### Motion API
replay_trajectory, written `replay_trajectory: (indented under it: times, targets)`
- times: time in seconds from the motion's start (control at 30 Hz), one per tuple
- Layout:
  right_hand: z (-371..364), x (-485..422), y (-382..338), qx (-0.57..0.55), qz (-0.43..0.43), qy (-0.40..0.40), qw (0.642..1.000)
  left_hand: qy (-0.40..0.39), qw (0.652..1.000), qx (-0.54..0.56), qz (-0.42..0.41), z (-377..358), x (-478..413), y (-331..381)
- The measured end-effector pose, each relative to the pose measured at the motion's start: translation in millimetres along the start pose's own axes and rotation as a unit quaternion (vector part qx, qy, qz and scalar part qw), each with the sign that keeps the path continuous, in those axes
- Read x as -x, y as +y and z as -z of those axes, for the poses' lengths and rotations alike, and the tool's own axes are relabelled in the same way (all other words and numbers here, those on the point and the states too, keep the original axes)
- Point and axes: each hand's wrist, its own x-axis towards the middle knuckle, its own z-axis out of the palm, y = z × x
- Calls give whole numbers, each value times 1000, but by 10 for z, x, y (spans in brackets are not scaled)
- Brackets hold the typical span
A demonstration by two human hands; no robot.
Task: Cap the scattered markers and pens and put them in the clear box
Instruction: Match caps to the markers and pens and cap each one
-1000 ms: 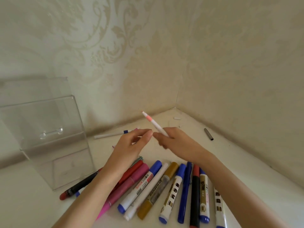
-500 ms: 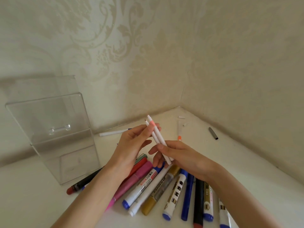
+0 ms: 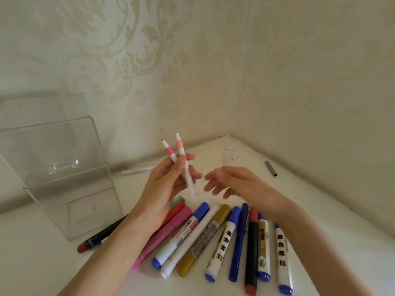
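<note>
Head view, as I log it:
- left hand: fingers curled round two thin uncapped pens, tips up: pink-banded pen and orange-banded pen.
- right hand: blurred, fingers loosely spread, holding nothing, just beside the pens.
- box: upright at left, apart from both hands.
- markers: a row under the wrists.
- table: bare toward the right wall, with a grey cap near that edge.

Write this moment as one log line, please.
left hand: holds two thin pens, uncapped | right hand: open, empty | clear box: no pens seen inside | markers: lying on table
</note>
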Motion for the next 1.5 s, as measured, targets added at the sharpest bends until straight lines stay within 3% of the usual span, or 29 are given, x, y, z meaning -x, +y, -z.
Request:
replay_trajectory:
  times: [0.13, 0.2, 0.3, 0.5, 0.63, 0.77, 1.1, 1.33, 1.5]
  targets:
    - [529, -135, 327, 159, -49, 197, 966, 7, 998, -47, 35, 41, -25, -25]
    - [646, -143, 482, 248, -64, 162, 953, 2, 996, -71, 50, 45, -36, -38]
    - [567, -139, 607, 274, -67, 70, 957, -14, 994, -88, 62, 35, -34, -40]
    - [453, -179, 580, 288, -40, 90, 953, -31, 991, -120, 56, 20, -9, -47]
    - [415, 12, 406, 78, 85, 146, 982, -53, 988, -135, 47, -20, 28, -15]
    - [367, 101, 331, 41, 173, 152, 972, -60, 987, -145, 39, -66, 50, -11]
    - [325, 140, 270, -88, 186, 170, 964, -66, 985, -155, 39, -111, 77, 2]
    - [195, 105, 240, -232, 112, 163, 952, -70, 985, -153, 30, -123, 86, 9]
    - [81, 98, 207, -342, 78, 158, 923, -70, 985, -155, 30, -122, 91, 11]
